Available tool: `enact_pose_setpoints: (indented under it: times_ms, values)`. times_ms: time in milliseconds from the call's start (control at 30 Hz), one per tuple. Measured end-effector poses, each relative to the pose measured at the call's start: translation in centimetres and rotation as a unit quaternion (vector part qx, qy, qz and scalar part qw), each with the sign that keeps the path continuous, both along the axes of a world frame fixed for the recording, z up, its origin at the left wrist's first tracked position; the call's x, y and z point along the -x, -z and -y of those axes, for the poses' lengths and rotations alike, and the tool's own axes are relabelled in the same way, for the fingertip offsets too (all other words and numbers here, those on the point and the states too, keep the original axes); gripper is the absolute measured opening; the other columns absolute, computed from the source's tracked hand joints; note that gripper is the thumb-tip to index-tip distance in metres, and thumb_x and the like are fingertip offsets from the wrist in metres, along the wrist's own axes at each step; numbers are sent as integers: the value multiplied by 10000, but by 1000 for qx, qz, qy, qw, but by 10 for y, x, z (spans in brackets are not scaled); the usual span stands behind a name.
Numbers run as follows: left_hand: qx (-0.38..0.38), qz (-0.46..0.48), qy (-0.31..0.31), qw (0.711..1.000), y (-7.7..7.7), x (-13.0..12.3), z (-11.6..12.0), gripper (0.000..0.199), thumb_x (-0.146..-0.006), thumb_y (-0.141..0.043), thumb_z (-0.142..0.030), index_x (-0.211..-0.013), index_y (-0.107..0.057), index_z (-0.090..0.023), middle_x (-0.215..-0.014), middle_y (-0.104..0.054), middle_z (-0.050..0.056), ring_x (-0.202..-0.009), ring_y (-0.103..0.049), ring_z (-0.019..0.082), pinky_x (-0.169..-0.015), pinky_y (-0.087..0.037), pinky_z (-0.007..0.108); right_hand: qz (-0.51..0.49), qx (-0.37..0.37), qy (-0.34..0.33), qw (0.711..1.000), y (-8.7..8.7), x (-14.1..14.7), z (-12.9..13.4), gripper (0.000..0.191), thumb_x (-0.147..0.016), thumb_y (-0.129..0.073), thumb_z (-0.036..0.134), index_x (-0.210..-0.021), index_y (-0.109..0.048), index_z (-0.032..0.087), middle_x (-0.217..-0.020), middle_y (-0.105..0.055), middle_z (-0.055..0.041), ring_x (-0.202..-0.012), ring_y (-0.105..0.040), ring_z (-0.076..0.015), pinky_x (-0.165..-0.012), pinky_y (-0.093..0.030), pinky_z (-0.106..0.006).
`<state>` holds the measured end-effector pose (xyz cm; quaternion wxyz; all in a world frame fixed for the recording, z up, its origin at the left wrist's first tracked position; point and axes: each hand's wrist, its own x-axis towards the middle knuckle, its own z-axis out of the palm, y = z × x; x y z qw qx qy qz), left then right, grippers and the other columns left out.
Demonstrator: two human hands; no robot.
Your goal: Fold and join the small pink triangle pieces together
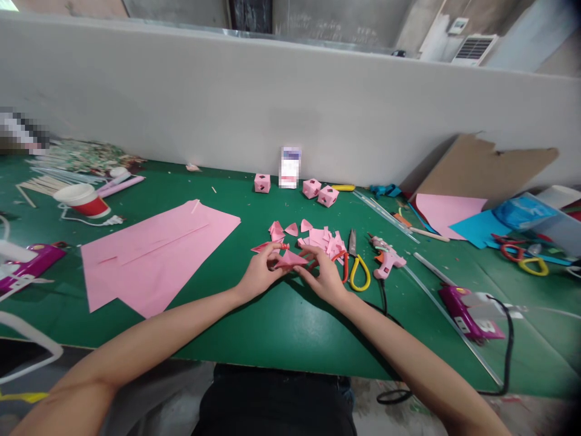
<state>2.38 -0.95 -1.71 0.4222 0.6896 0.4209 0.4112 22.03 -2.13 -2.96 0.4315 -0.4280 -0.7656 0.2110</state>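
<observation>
- The folded pink piece (291, 260) sits left of the scissors (360, 274), both ends covered by my fingers, so I cannot make out its full shape
- A pink-and-red scrap (259, 247) pokes past my left fingers, farther left of the scissors, too covered for me to tell what it is
- My right hand (325, 278) hides the near edge of the cut pink pieces (321, 236), which lie just left of the scissors
- A small upright thing (290, 166) well beyond the scissors is blurred into blocks, unreadable to me
- My left hand (261, 271), left of the scissors, has its grip clamped on the piece's left end, thumb on the near side
- My right grip, just left of the scissors, pinches the right end between thumb and fingers
- Both my forearms slant inward over the bench (254, 336) from either side of the scissors, cut off by the lower edge of view
</observation>
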Motion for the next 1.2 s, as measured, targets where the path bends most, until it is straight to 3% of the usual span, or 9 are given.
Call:
enact_pose_setpoints:
  times_ms: [67,167,267,500,733,1200]
  values:
    - [-11,1,-5,1000,-1,0,0,436,-789,-684,-307,-1155,-499,-159,-798,-696,15,-738,-641,153,-690,-462,256,10,3,-7,1000,1,-1,-1,424,-872,-621,344,-1255,-468,243,-1130,-621,-97,-856,-649,-202,-719,-561,-356]
    - [-27,-8,-6,1000,0,0,0,462,-776,-703,-334,-1156,-504,-162,-743,-681,-5,-690,-631,144,-672,-461,252,25,-24,-25,999,0,-1,-3,229,-888,-595,315,-1097,-555,230,-1069,-626,-89,-964,-626,-223,-805,-541,-375]
    - [-36,-13,-3,999,3,0,0,493,-762,-716,-349,-1165,-504,-160,-687,-654,-25,-640,-617,133,-652,-460,248,28,-35,-42,998,-3,-1,-2,118,-898,-570,278,-1003,-580,223,-1050,-612,-91,-990,-611,-219,-800,-537,-356]
    - [-23,-6,6,1000,3,-1,0,463,-767,-700,-265,-1171,-498,-161,-722,-674,-13,-679,-632,134,-681,-477,248,45,-35,-61,997,-6,0,2,156,-867,-571,198,-1022,-576,214,-1078,-594,-90,-995,-608,-208,-816,-534,-349]
    - [-24,9,15,1000,3,-2,3,405,-810,-651,-247,-1177,-495,-178,-917,-688,40,-843,-649,154,-696,-493,236,32,-47,-46,997,-5,0,-1,85,-895,-539,198,-966,-582,217,-1016,-614,-83,-938,-616,-199,-745,-538,-322]
    - [-58,-43,-3,997,5,1,2,401,-813,-635,-232,-1183,-486,-189,-870,-698,19,-796,-651,148,-730,-480,259,79,-21,-41,996,-2,0,0,94,-917,-511,230,-987,-572,213,-1032,-613,-83,-904,-630,-196,-774,-546,-334]
